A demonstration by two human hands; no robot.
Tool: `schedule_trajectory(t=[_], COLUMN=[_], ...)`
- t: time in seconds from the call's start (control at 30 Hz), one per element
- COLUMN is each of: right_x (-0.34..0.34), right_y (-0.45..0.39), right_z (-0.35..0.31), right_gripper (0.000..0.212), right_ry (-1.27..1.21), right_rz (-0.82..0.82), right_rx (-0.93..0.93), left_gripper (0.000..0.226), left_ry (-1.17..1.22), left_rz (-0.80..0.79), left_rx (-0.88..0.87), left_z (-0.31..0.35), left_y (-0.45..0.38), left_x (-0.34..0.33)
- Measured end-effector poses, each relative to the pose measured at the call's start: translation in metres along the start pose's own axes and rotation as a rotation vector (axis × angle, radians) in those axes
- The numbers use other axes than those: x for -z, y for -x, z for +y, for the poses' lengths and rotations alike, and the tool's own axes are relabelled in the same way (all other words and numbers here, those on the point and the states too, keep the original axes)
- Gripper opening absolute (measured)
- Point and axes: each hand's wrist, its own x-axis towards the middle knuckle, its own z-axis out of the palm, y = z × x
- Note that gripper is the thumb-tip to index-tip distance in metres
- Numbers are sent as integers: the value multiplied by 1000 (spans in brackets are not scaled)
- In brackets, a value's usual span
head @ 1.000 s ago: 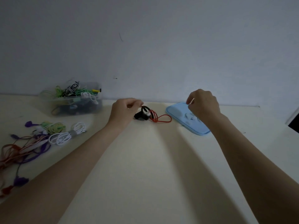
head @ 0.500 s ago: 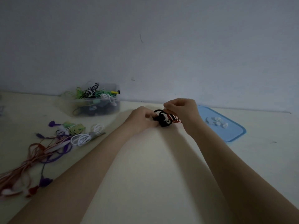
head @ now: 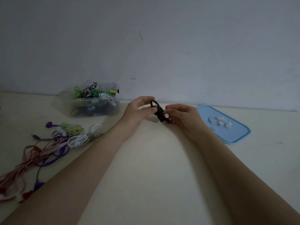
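A black ear-hook earphone (head: 158,112) with a red cord is held between both hands, just above the cream table (head: 154,168) near the wall. My left hand (head: 138,109) pinches its black hook loop from the left. My right hand (head: 180,116) pinches the earbud end, where a small white ear tip (head: 166,115) shows at my fingertips. A bit of the red cord (head: 169,121) peeks out under my right hand; most of it is hidden.
A blue lid (head: 235,135) with several white ear tips (head: 221,121) lies to the right. A clear box (head: 97,104) of tangled earphones stands at the back left. Coiled white and green earphones (head: 81,135) and loose orange and purple cords (head: 37,153) lie at the left.
My right hand came from the blue lid over to the earphone, bringing a white ear tip. Both hands lifted the earphone slightly off the table.
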Motion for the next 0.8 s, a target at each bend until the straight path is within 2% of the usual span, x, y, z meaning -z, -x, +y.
schedule_trajectory(t=[0.1, 0.13, 0.3, 0.37, 0.43, 0.53, 0.67, 0.8], right_x=[2, 2, 0, 0, 0, -2, -4, -5], right_y=[0, -1, -3, -2, -3, -3, -2, -1], right_z=[0, 0, 1, 1, 2, 3, 4, 4], right_gripper=[8, 9, 10, 10, 10, 10, 14, 15], right_ry=[-73, -72, -28, -5, 31, 125, 265, 309], right_rz=[-24, -28, -6, -1, -3, -6, 2, 10], right_rx=[-7, -4, 24, 29, 36, 67, 128, 169], left_gripper=[26, 26, 27, 27, 26, 16, 14, 7], left_ry=[368, 417, 192, 258, 425, 559, 561, 478], left_rz=[31, 37, 60, 50, 24, 25, 61, 5], left_rx=[115, 128, 93, 134, 197, 261, 307, 317], left_z=[4, 5, 11, 13, 15, 13, 11, 12], left_y=[-2, -2, -1, -1, -1, -1, -1, -2], left_x=[1, 2, -2, -1, 3, 9, 7, 8])
